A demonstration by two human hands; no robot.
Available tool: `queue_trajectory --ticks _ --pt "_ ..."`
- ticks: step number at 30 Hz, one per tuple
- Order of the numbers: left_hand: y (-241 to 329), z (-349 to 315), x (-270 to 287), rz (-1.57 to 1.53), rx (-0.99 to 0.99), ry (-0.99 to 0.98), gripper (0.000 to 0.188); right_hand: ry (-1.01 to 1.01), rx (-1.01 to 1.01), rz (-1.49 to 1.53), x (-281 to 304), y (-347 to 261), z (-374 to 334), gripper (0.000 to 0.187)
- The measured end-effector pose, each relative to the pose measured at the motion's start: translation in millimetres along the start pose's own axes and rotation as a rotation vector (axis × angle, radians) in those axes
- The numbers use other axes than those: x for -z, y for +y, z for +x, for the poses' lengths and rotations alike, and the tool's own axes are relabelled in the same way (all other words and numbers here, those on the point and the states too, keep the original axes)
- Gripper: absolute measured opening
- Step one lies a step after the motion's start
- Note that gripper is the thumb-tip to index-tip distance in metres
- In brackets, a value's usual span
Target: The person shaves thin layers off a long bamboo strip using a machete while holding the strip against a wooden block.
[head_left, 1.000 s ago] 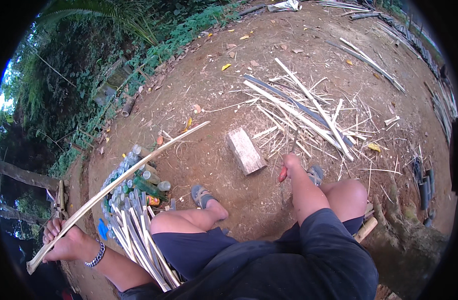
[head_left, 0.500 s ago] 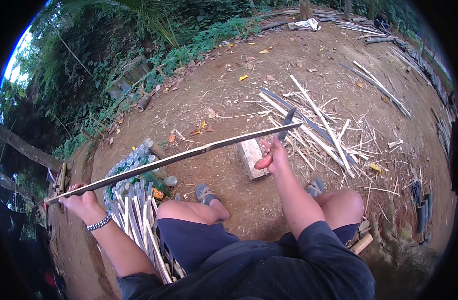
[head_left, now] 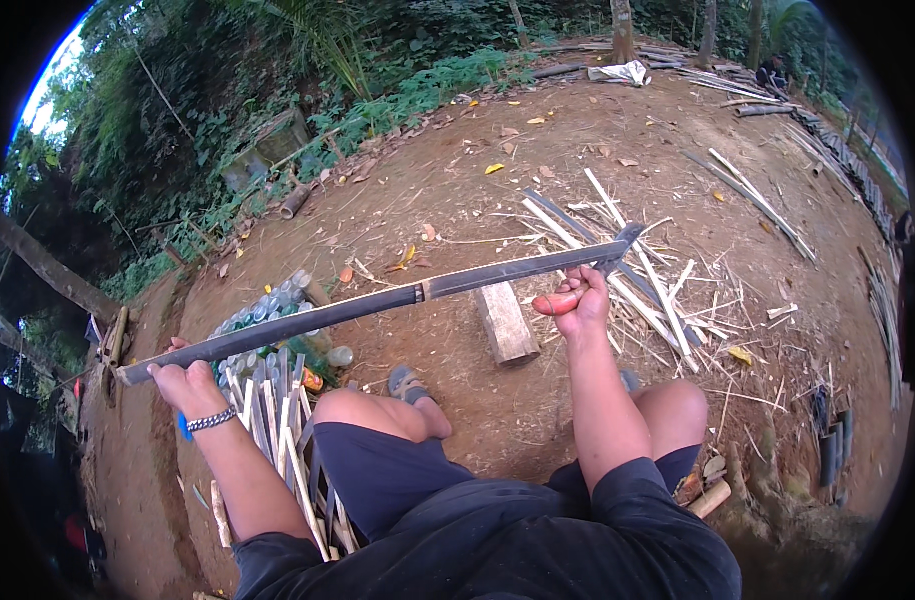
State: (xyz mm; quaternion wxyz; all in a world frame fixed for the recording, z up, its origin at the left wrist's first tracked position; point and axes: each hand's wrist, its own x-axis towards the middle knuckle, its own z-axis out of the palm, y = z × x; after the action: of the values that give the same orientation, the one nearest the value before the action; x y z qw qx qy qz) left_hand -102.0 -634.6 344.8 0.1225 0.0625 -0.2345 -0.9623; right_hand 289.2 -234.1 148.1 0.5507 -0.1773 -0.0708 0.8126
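Observation:
A long split bamboo strip spans the space in front of me, its dark outer face toward me and a node near its middle. My left hand is closed around its left end. In my right hand is a knife with an orange-red handle. The knife's dark, broad blade shows at the right end of the strip. The right fingers are up against the strip's underside there. Whether the blade's edge touches the bamboo I cannot tell. Beneath the strip stands a squared wooden block.
Split strips and shavings litter the ground beyond my right hand. Bottles are heaped at the left, beside a bundle of pale strips near my left leg. Dark pipe-like pieces stand at right. A person is far off.
The strip has turned so its broad dark face shows instead of its narrow edge. Both hands appear further right, the left also slightly higher. The view has shifted a little.

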Motion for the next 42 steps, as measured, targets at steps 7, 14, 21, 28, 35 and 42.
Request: queue_trajectory --ticks 7,14,21,28,35,42 --pt "-5.6 -0.6 10.0 0.047 -0.079 0.026 0.040 0.028 0.026 -0.043 -16.8 -4.9 -19.3 0.015" --pt "-9.1 21.3 22.7 0.034 -0.051 0.014 0.040 0.036 0.052 -0.032 -15.5 -4.3 -18.4 0.020" --pt "-10.6 47.7 37.1 0.073 -0.007 -0.028 0.041 -0.005 0.008 -0.009 -24.5 -4.7 -26.4 0.019" --pt "-25.4 29.7 37.0 0.208 -0.030 0.040 0.037 -0.053 0.012 -0.005 -20.7 -7.5 -23.1 0.017" --pt "-44.1 47.1 67.4 0.293 0.002 -0.063 0.051 -0.091 0.028 -0.020 -28.1 -9.8 -26.5 0.017" --pt "-66.8 62.7 98.8 0.365 0.065 -0.119 0.051 -0.058 0.031 0.018 -27.2 -12.1 -26.6 0.021"
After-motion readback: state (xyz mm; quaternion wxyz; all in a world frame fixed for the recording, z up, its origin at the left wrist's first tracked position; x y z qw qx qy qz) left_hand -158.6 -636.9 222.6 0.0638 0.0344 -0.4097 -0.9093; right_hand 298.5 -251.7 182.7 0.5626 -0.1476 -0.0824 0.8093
